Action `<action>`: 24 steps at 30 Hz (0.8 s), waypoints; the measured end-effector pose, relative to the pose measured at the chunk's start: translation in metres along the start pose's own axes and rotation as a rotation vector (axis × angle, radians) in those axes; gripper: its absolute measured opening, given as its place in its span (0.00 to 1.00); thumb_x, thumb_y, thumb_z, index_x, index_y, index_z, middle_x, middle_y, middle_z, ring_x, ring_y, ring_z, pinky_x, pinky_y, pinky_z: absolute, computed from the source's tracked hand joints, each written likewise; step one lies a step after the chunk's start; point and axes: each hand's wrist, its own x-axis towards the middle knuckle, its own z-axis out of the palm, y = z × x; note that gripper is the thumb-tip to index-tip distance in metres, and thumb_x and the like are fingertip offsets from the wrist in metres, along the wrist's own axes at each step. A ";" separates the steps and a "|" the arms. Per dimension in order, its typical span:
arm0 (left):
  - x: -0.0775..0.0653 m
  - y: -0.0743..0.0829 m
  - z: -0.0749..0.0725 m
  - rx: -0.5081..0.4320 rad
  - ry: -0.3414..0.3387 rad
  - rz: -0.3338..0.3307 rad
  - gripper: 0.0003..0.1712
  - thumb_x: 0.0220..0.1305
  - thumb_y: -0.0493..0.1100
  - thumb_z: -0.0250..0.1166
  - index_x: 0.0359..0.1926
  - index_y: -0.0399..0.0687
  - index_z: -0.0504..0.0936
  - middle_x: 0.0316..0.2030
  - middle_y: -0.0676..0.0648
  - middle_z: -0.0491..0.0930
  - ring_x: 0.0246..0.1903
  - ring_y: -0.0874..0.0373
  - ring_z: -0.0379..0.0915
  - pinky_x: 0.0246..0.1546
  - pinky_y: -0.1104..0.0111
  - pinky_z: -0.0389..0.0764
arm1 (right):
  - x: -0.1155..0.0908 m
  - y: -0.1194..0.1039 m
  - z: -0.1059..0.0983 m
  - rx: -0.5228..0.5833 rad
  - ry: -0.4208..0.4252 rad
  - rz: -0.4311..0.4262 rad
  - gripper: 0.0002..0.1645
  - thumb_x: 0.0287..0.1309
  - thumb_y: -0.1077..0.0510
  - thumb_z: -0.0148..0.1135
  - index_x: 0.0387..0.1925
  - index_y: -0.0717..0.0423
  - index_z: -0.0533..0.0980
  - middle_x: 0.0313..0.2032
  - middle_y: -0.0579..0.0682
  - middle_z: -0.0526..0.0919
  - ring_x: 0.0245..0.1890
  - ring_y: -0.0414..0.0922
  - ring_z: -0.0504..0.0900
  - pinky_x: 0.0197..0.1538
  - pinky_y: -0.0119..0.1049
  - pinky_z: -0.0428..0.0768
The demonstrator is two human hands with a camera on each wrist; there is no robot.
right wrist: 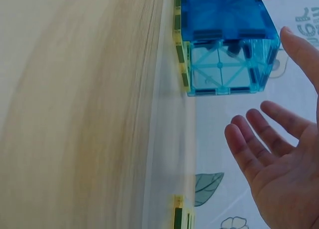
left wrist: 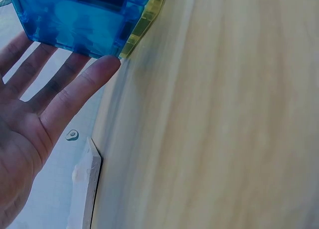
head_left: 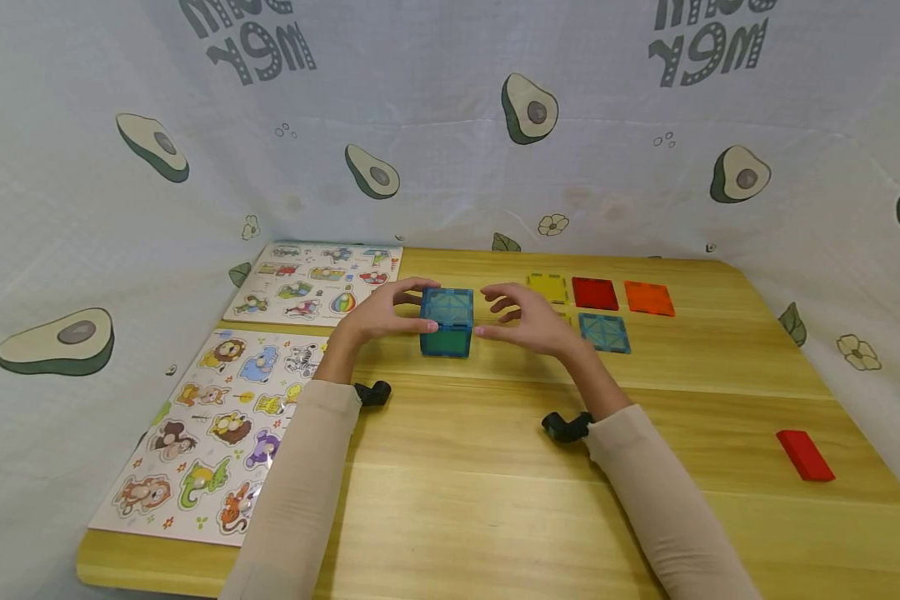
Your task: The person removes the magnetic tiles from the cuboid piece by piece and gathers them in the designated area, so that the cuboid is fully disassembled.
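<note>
A box of translucent blue magnetic tiles (head_left: 447, 308) with a yellow tile (left wrist: 144, 22) at its base stands on the table between both hands. My left hand (head_left: 382, 312) touches the box's left side, its thumb at the near top edge. Straight fingers (left wrist: 79, 89) reach the box's edge in the left wrist view. My right hand (head_left: 528, 321) is held at the other side, fingers loosely bent and holding nothing. A gap shows between its fingers (right wrist: 269, 134) and the light teal side (right wrist: 219, 67) of the box in the right wrist view.
Behind the right hand lie flat yellow (head_left: 547, 287), red (head_left: 595, 293), orange (head_left: 649, 297) and blue (head_left: 604, 333) tiles. A red block (head_left: 806, 455) is at the right. Two picture-puzzle boards, the vehicle board (head_left: 311, 283) and animal board (head_left: 195, 467), cover the left side.
</note>
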 end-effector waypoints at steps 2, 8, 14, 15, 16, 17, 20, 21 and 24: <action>0.000 0.000 0.000 0.000 0.000 -0.005 0.43 0.59 0.53 0.76 0.73 0.54 0.71 0.71 0.48 0.69 0.69 0.41 0.68 0.68 0.45 0.74 | 0.001 -0.001 0.002 0.006 0.003 0.000 0.47 0.59 0.45 0.75 0.73 0.59 0.67 0.67 0.61 0.72 0.62 0.58 0.77 0.66 0.56 0.79; 0.000 0.001 0.000 0.011 -0.004 -0.014 0.43 0.60 0.53 0.76 0.74 0.52 0.70 0.71 0.48 0.70 0.69 0.41 0.68 0.68 0.46 0.74 | 0.006 -0.002 0.007 0.004 0.004 -0.008 0.46 0.59 0.44 0.75 0.74 0.53 0.67 0.66 0.58 0.74 0.61 0.57 0.77 0.65 0.55 0.80; 0.000 0.002 0.000 0.009 -0.003 -0.017 0.42 0.59 0.54 0.76 0.72 0.56 0.72 0.71 0.48 0.70 0.69 0.42 0.68 0.68 0.46 0.74 | 0.010 -0.007 0.011 -0.016 0.000 -0.025 0.49 0.59 0.43 0.74 0.76 0.55 0.65 0.62 0.57 0.75 0.58 0.55 0.78 0.63 0.53 0.81; 0.000 0.002 0.001 0.009 -0.003 -0.016 0.41 0.59 0.54 0.76 0.72 0.56 0.72 0.71 0.48 0.69 0.69 0.42 0.68 0.68 0.46 0.74 | 0.011 -0.007 0.011 -0.020 -0.003 -0.028 0.49 0.60 0.43 0.74 0.76 0.55 0.64 0.62 0.57 0.76 0.58 0.55 0.78 0.63 0.52 0.81; 0.000 0.002 0.001 0.008 -0.004 -0.015 0.41 0.59 0.54 0.76 0.72 0.57 0.72 0.71 0.48 0.69 0.69 0.42 0.68 0.68 0.46 0.73 | 0.012 -0.009 0.011 -0.024 -0.006 -0.028 0.49 0.60 0.43 0.74 0.76 0.56 0.64 0.61 0.57 0.76 0.58 0.55 0.79 0.63 0.52 0.81; 0.000 0.002 0.001 0.009 -0.005 -0.013 0.41 0.59 0.54 0.76 0.72 0.57 0.72 0.72 0.48 0.69 0.69 0.42 0.68 0.68 0.46 0.73 | 0.012 -0.010 0.012 -0.026 -0.009 -0.028 0.50 0.60 0.43 0.74 0.76 0.56 0.64 0.60 0.57 0.77 0.57 0.54 0.79 0.63 0.52 0.81; 0.000 0.002 0.001 0.011 -0.005 -0.013 0.40 0.59 0.54 0.76 0.71 0.58 0.72 0.72 0.49 0.69 0.69 0.42 0.68 0.68 0.46 0.73 | 0.013 -0.014 0.012 -0.034 -0.013 -0.021 0.50 0.60 0.44 0.75 0.76 0.57 0.64 0.58 0.56 0.78 0.56 0.53 0.79 0.63 0.51 0.81; 0.000 0.002 0.001 0.010 -0.004 -0.012 0.40 0.59 0.54 0.76 0.71 0.59 0.73 0.71 0.49 0.69 0.69 0.42 0.68 0.68 0.46 0.73 | 0.014 -0.015 0.012 -0.035 -0.013 -0.017 0.50 0.60 0.44 0.75 0.76 0.57 0.64 0.57 0.56 0.78 0.56 0.53 0.79 0.63 0.51 0.81; 0.000 0.002 0.001 0.006 -0.002 -0.011 0.40 0.59 0.52 0.76 0.71 0.58 0.73 0.71 0.49 0.69 0.69 0.42 0.68 0.68 0.46 0.73 | 0.014 -0.017 0.013 -0.022 -0.012 -0.007 0.50 0.59 0.45 0.75 0.76 0.58 0.64 0.55 0.57 0.78 0.55 0.53 0.79 0.64 0.51 0.81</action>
